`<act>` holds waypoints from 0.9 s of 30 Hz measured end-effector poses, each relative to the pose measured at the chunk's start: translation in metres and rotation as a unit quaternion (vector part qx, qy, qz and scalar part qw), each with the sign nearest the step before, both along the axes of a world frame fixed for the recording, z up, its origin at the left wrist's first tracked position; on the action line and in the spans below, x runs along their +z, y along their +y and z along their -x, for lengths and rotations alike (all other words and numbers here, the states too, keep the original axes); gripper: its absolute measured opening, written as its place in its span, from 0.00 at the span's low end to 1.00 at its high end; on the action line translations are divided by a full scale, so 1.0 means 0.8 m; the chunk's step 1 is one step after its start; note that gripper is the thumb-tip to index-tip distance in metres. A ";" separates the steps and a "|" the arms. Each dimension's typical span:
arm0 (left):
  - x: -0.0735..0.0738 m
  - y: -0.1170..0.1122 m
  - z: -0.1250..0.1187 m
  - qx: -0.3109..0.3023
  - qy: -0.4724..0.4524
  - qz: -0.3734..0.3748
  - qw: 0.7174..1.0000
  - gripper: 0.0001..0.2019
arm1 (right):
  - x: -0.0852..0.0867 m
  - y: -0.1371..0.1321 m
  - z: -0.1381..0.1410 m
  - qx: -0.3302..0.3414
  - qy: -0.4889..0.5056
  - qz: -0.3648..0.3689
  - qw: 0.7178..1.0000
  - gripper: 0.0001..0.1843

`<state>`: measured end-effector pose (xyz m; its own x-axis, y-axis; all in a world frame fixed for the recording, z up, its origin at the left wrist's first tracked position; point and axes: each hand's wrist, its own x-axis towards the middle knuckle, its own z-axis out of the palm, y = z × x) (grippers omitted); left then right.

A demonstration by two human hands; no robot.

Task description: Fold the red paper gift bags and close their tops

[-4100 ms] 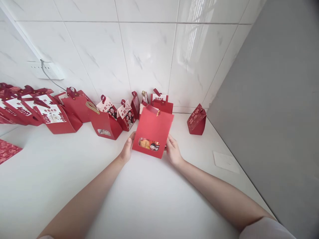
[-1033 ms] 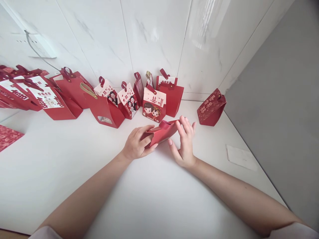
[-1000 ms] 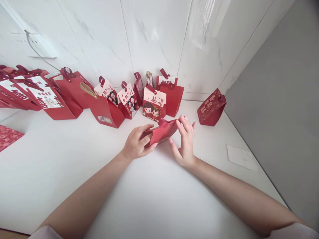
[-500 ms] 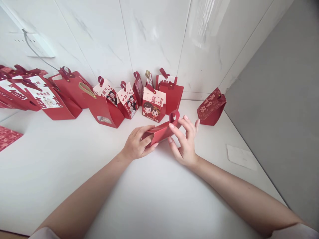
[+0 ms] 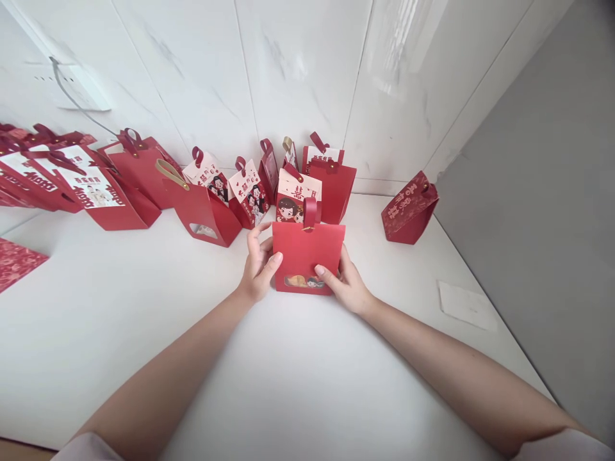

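Observation:
A plain red gift box with a small window near its bottom and a red loop handle on top stands upright on the white counter. My left hand grips its left side, thumb on the front. My right hand grips its lower right corner, thumb beside the window. Something orange and dark shows through the window.
A row of red gift boxes stands along the tiled wall. One patterned red box sits apart at the right. A white card lies by the grey panel. A wall socket is at the upper left.
The red box was lying tilted on its side between my hands; it now stands upright facing me, with both hands moved to grip its sides.

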<state>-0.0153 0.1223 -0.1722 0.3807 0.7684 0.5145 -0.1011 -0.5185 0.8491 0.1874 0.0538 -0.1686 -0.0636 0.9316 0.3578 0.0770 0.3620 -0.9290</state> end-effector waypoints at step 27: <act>0.001 0.026 0.005 0.020 0.022 0.149 0.988 0.28 | -0.024 0.020 -0.022 0.032 -0.202 -0.097 0.974 0.53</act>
<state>-0.0196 0.1427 -0.1714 0.3643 0.8980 0.2467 -0.0451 -0.2476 0.9678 0.2049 0.0696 -0.1877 -0.2918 0.8385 0.4603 0.3933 0.5438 -0.7414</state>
